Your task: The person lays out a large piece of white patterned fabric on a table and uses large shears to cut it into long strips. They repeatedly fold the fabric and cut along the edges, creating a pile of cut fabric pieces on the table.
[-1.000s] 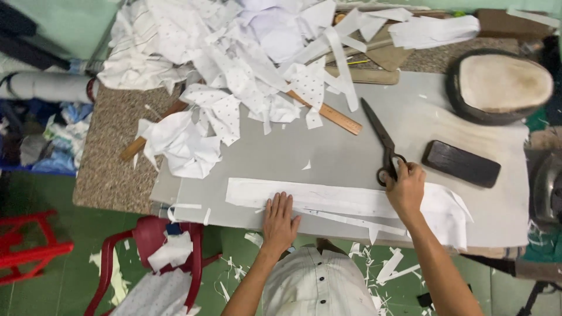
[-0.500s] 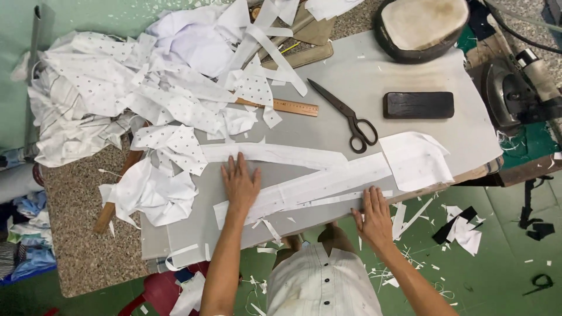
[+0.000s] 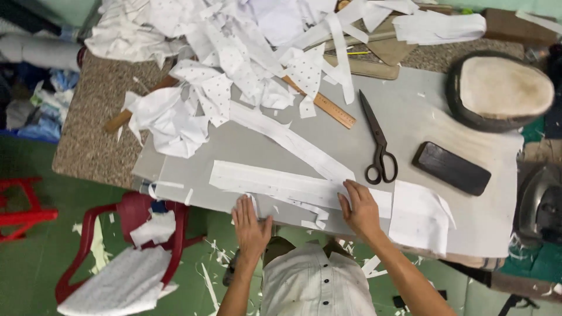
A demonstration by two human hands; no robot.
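Observation:
A long white fabric strip point(image 3: 275, 182) lies flat along the near edge of the grey work surface point(image 3: 410, 120). My left hand point(image 3: 250, 225) rests palm down at the table's front edge, fingers spread over thin fabric offcuts below the strip. My right hand point(image 3: 360, 208) presses flat on the strip's right part. A second narrow white strip point(image 3: 293, 143) runs diagonally above it. Black scissors point(image 3: 377, 143) lie just beyond my right hand, beside a wooden ruler point(image 3: 325, 105).
A heap of white and dotted fabric scraps point(image 3: 222, 52) fills the far left. A black rectangular block point(image 3: 451, 168), a padded oval form point(image 3: 500, 88) and a folded white piece point(image 3: 418, 216) sit at the right. Red plastic chairs point(image 3: 126, 225) stand below left.
The view has swung, so the table now sits differently in frame. My left hand has come back from the upper strip to the table's front edge; my right hand stays flat on the long strip.

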